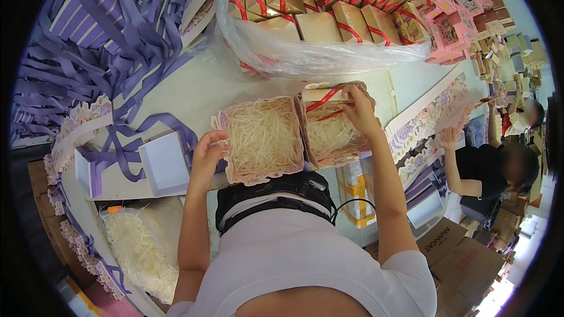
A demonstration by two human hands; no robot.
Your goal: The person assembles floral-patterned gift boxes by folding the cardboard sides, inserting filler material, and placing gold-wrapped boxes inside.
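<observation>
In front of me on the table lies an opened floral-edged gift box (218,122) with two halves, both filled with pale shredded paper (264,135). At the far end of the right half sits a small gold box (314,97) with a red ribbon. My right hand (359,108) has its fingers closed on that gold box's right end. My left hand (210,148) is at the outer left edge of the floral box, its fingers loosely bent and apart, with nothing visible in them.
Many gold boxes with red ribbons (352,22) stand in clear plastic at the back. Purple ribboned boxes (88,17) pile up far left. An open white-lined box (164,161) lies left. A bag of shredded paper (141,246) is lower left. Another person (493,167) works at right.
</observation>
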